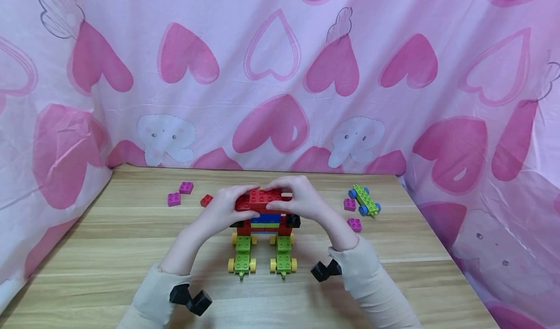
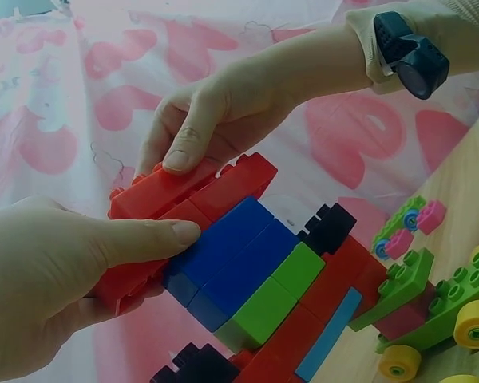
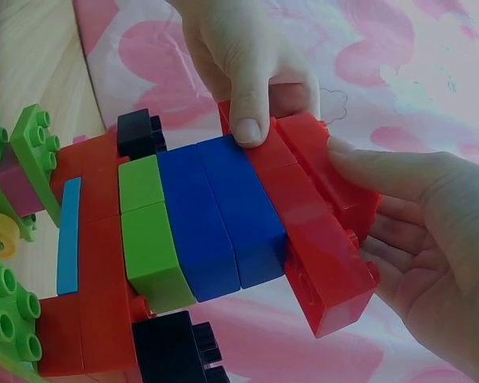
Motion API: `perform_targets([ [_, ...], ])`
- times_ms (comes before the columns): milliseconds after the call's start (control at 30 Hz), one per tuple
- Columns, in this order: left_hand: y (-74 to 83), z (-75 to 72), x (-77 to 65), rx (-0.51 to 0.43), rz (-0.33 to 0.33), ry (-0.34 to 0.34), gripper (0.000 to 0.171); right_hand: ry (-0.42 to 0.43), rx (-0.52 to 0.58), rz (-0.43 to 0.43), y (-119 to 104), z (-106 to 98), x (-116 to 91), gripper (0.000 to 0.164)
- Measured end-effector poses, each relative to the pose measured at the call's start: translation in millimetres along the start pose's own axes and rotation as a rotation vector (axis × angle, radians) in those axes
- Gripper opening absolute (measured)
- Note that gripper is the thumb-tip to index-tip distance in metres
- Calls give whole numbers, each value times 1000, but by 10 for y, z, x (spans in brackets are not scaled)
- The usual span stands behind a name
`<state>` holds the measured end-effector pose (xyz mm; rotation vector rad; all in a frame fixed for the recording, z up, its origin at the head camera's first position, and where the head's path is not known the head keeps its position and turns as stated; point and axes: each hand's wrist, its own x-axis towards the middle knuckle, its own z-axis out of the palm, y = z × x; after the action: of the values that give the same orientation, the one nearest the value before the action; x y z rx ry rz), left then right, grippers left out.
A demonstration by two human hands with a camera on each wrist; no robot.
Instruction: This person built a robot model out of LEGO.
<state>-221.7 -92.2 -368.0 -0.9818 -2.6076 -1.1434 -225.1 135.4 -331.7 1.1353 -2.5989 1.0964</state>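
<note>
A standing figure of toy building bricks has stacked blue bricks, lime green bricks and red bricks, with a black brick at either side. It stands on two lime wheeled bases with yellow wheels. Across its top runs a red layer, which my left hand grips at one end, thumb reaching onto the blue. My right hand pinches a red brick on top of that layer, thumb on the near face. In the right wrist view, this brick lies along the layer's studs.
Two magenta bricks and a small red brick lie back left on the wooden table. At the back right sits a lime wheeled base with blue wheels, beside more magenta bricks. A pink heart-patterned curtain hangs behind.
</note>
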Motion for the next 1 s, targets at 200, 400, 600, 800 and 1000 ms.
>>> perform_targets([
  [200, -8, 10, -7, 5, -2, 4, 60, 5, 12, 0, 2, 4, 3, 33],
  [400, -7, 15, -7, 7, 2, 11, 59, 18, 26, 24, 3, 12, -5, 34],
  [600, -10, 21, -3, 11, 0, 17, 59, 29, 47, 32, 4, 26, -12, 34],
  [800, -11, 24, -2, 3, -9, 23, 60, 34, 23, 17, 12, 33, -24, 33],
  [1000, -20, 30, -5, -3, -2, 30, 60, 40, 15, 2, 20, 28, -45, 33],
])
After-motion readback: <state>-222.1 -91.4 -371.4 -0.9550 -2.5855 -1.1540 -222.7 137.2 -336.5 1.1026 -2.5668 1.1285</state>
